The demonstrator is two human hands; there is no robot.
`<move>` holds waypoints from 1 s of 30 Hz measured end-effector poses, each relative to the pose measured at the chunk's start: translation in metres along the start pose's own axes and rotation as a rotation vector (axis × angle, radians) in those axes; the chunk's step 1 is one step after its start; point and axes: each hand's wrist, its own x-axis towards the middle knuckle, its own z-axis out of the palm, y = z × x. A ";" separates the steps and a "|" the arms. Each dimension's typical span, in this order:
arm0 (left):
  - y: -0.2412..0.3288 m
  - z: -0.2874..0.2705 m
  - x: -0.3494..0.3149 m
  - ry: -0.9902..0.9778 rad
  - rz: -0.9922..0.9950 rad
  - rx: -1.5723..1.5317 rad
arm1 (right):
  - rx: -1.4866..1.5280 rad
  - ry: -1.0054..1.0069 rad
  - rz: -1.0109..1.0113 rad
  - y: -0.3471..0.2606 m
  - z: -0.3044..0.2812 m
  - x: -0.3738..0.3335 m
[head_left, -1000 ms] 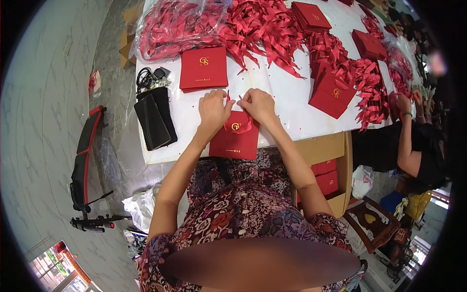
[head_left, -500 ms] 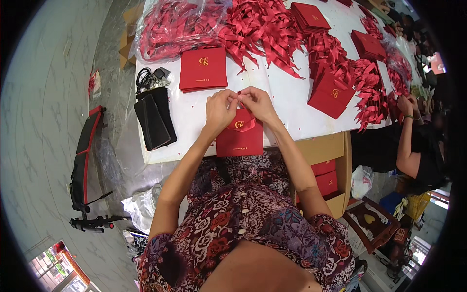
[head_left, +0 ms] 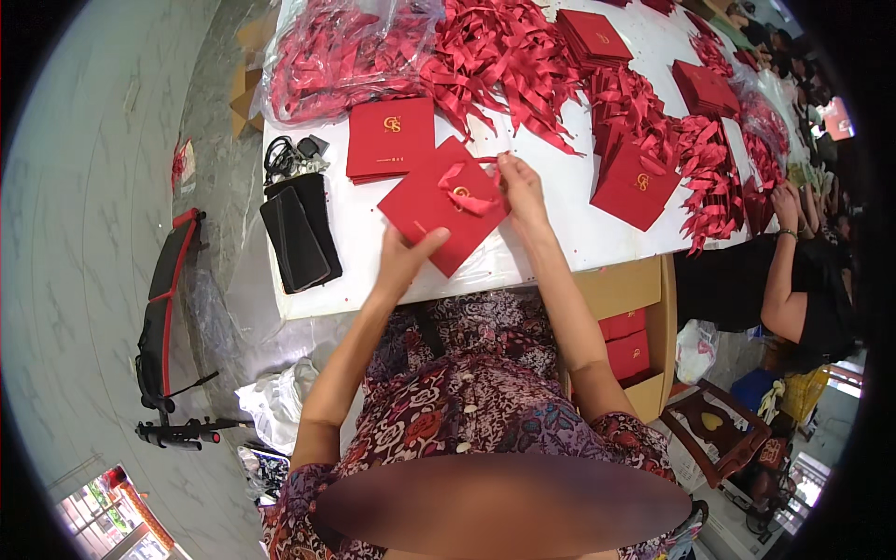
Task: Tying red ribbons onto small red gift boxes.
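A flat red paper bag with a gold emblem is tilted above the table's near edge. My left hand grips its lower left side, thumb on the front face and the other fingers mostly hidden beneath. A loop of red ribbon lies across the front of the bag. At the bag's upper right, my right hand is closed with thumb and forefinger pinching a short end of red ribbon. Just behind the held bag is a neat stack of similar red bags.
Piles of red ribbons cover the back of the white table. Two dark phone-like cases and coiled cables lie at left. More bags lie at right. An open carton stands below; another person's arm works beyond.
The bag has turned from upright to slanted and risen slightly. My left hand has moved from the ribbon at the top down to the bag's lower left; my right hand has shifted slightly right.
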 end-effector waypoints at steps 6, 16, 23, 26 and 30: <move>-0.004 0.008 -0.028 0.063 0.139 0.440 | -0.193 -0.073 -0.137 0.003 -0.004 0.032; 0.031 0.005 -0.061 0.000 0.480 1.285 | -0.823 -0.253 -0.586 -0.012 0.009 0.051; 0.006 0.013 -0.054 -0.195 0.403 1.384 | -1.311 -0.217 -0.872 -0.003 0.011 0.066; -0.001 0.011 -0.034 -0.177 0.405 1.312 | -1.092 -0.137 -0.991 -0.008 0.006 0.054; -0.001 0.011 0.000 -0.050 0.476 1.306 | -0.842 -0.059 -1.176 -0.042 0.003 0.012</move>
